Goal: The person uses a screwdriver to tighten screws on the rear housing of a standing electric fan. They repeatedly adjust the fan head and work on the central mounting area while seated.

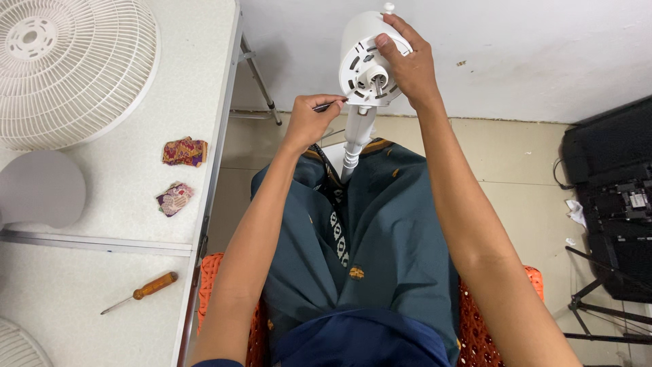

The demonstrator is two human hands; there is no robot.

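Both hands on white fan motor housing (370, 58), held over lap

R hand (407, 64) grip closed round housing, steadying it atop its white stand pole (353, 146); L hand (309, 121) pinches a thin metal tool (331, 104), tip at housing's lower edge. On worktop (122, 204) to the left: fan grille (71, 68), orange-handled screwdriver (142, 291), 2 cloth scraps (184, 151)

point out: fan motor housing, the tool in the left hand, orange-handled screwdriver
fan motor housing (367, 58), head view, on its white front face.
thin tool (331, 105), head view, on the shaft past the left hand's fingers.
orange-handled screwdriver (155, 285), head view, on the handle, lying on the table.
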